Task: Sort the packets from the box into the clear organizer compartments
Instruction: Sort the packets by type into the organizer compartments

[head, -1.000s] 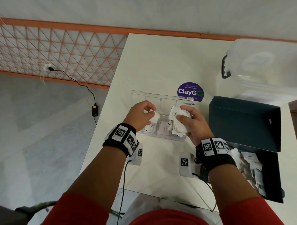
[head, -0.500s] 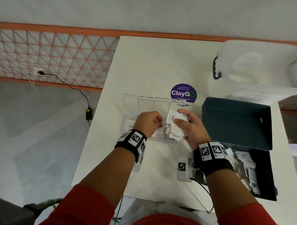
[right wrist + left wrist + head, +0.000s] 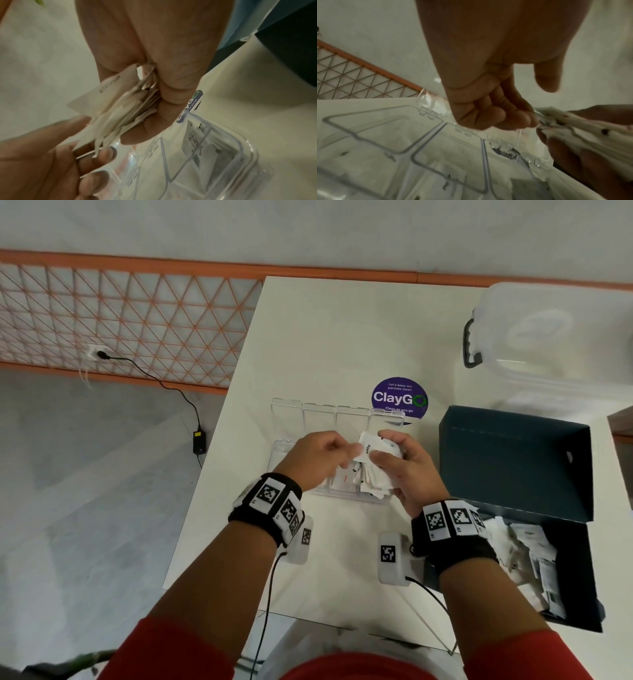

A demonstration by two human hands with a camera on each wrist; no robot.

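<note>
Holding a stack of packets (image 3: 371,470) above the clear organizer (image 3: 320,419), the right hand (image 3: 407,470) grips it tightly (fingers curled), and the left hand (image 3: 317,458) pinches its edge; the box (image 3: 513,460) stands just beside, with more packets.

Head view: even, soft daylight, faint shadows, straight edges bowed near frame borders. Left wrist view: dim, motion-blurred, hand (image 3: 488,65) dark at upper centre. Right wrist view: soft focus, lower-left fingers (image 3: 96,180) blurred.
</note>
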